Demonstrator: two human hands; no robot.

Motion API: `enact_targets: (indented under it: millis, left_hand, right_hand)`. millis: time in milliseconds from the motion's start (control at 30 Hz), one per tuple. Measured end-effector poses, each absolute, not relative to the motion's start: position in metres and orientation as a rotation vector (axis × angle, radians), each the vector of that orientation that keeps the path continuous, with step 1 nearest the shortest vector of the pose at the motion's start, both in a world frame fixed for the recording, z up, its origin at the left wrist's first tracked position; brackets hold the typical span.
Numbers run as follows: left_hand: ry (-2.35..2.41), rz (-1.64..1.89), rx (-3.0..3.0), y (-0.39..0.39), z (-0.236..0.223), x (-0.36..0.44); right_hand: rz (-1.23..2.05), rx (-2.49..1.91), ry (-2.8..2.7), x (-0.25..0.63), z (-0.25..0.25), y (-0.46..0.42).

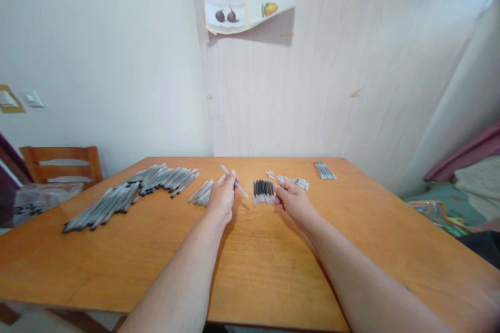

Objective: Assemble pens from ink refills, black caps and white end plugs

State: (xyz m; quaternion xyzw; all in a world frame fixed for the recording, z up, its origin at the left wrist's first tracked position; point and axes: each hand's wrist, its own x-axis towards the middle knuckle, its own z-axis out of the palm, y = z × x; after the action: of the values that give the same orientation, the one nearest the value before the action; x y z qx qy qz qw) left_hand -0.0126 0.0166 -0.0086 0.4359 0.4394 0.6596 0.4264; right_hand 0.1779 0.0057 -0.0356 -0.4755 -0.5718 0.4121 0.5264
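Observation:
My left hand [224,193] is closed on a slim, translucent pen barrel [241,189], held slanting above the table. Just left of that hand lies a small bunch of similar pale barrels [202,192], partly covered by it. My right hand [289,195] pinches at the right end of a neat row of short dark sticks with clear ends, which look like pen refills [264,190]. Whatever is between its fingertips is hidden. Behind the right hand, small clear and white pieces [301,183] lie scattered, partly blocked from view.
The wooden table [250,265] stands against the wall. A large heap of grey-white pens with black ends [117,200] spreads over its left side. Several pens lie side by side [324,170] at the back right. A wooden chair [62,162] stands beyond the left edge.

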Motion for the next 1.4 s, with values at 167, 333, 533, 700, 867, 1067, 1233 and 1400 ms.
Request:
enact_targets:
  millis: [167,333,533,700,867,1067,1233,1400]
  left_hand:
    - [1.161,1.571,1.089,0.016,-0.011,-0.009]
    - [1.204,1.548,1.132,0.015,-0.012,-0.007]
    - [1.234,1.518,1.189,0.013,-0.013,-0.005]
    - [1.226,1.519,1.221,0.013,-0.014,-0.003]
    - [1.221,1.534,1.228,0.015,-0.016,-0.004]
    - [1.274,1.516,1.273,0.016,-0.016,-0.004]
    - [1.275,1.502,1.297,0.016,-0.016,-0.004]
    - [1.279,1.491,1.31,0.015,-0.017,-0.004]
  right_hand:
    - [0.589,-1.425,-1.478,0.185,-0.047,0.018]
    - [0.358,-1.782,-1.689,0.187,-0.048,0.015]
    - [0.265,-1.983,-1.868,0.179,-0.036,0.001]
    - [0.229,-2.08,-1.928,0.172,-0.033,-0.002]
    - [0.221,-2.109,-1.941,0.171,-0.033,0.0]
    - [0.2,-2.104,-1.933,0.171,-0.035,0.001]
    - [0.185,-2.117,-1.914,0.173,-0.038,0.003]
    - [0.188,-2.179,-1.878,0.173,-0.039,0.005]
